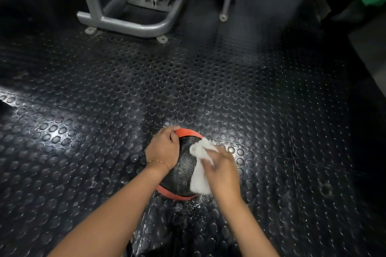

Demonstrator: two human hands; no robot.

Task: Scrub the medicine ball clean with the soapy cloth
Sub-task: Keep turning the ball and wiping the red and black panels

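On the studded rubber floor (104,110), just in front of the person: medicine ball (182,171), black with orange bands.

Risks:
- The floor around the ball shines wet. The ball is round and probably slick with soap, so a hard stroke could roll or skid it out from under the hands.
- A loose tail of cloth (199,173) hangs down the ball. It may bunch up and lose contact.

Pose:
- Left hand (164,148): fingers curled over the ball's upper left edge, gripping it steady.
- Right hand (221,169): on the ball's right side, fingers closed round the bunched white cloth, pressing it to the textured surface. Slightly blurred.
- Both forearms reach forward and down.
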